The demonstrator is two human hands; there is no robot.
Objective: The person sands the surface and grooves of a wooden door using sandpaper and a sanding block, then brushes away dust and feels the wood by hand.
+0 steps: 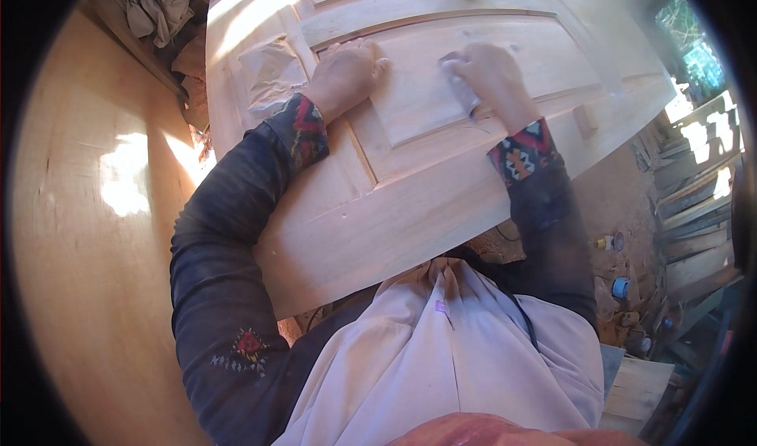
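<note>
A pale wooden panelled door lies flat in front of me, with raised panels and grooved mouldings. My left hand rests on the door beside a panel's moulding, fingers curled in; what they hold, if anything, is hidden. On the panel to the right, my right hand is closed around a folded piece of sandpaper, pressed against the wood and slightly blurred. A creased, pale paper sheet lies on the door just left of my left hand.
A large smooth wooden board stands along the left side. A small wood block sits on the door near its right end. Stacked timber fills the right, with a blue-and-white can on the dusty ground. Crumpled cloth lies at upper left.
</note>
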